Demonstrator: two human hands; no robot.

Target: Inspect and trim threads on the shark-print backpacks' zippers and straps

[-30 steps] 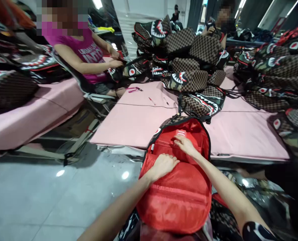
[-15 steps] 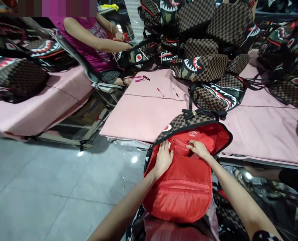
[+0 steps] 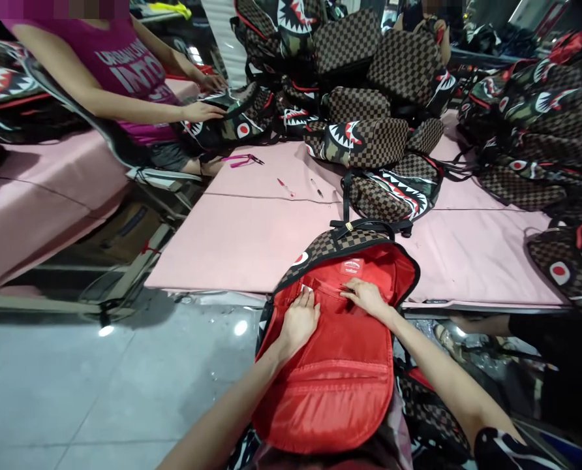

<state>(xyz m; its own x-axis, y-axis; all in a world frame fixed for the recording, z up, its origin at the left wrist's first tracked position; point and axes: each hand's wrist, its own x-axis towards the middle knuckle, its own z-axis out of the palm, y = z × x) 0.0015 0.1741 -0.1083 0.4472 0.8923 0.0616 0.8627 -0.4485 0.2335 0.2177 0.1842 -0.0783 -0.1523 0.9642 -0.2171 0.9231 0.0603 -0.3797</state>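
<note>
A backpack (image 3: 327,418) lies wide open at the table's front edge, its red lining facing me and its brown-checked outside showing at the far end. My left hand (image 3: 301,321) rests inside on the left of the lining, fingers stretched out beside a small white tag (image 3: 306,289). On the right, my right hand (image 3: 368,300) has its thumb and fingers bent together at the edge of an inner pocket (image 3: 329,294), seemingly pinching the fabric. A red label (image 3: 352,267) is sewn above it. Black straps (image 3: 357,226) lie beyond the opening.
Pink-covered table (image 3: 222,241) holds a pen (image 3: 316,188), a red pen-like item (image 3: 286,187) and pink-handled pliers (image 3: 243,160). Several checked backpacks (image 3: 369,140) are piled behind, more at right (image 3: 560,261). A co-worker in a purple shirt (image 3: 129,72) sits at left, hands on another bag.
The view has shifted rightward, so things sit further left in it. My hands keep nearly the same places in the backpack. The co-worker's hands have moved apart over their bag.
</note>
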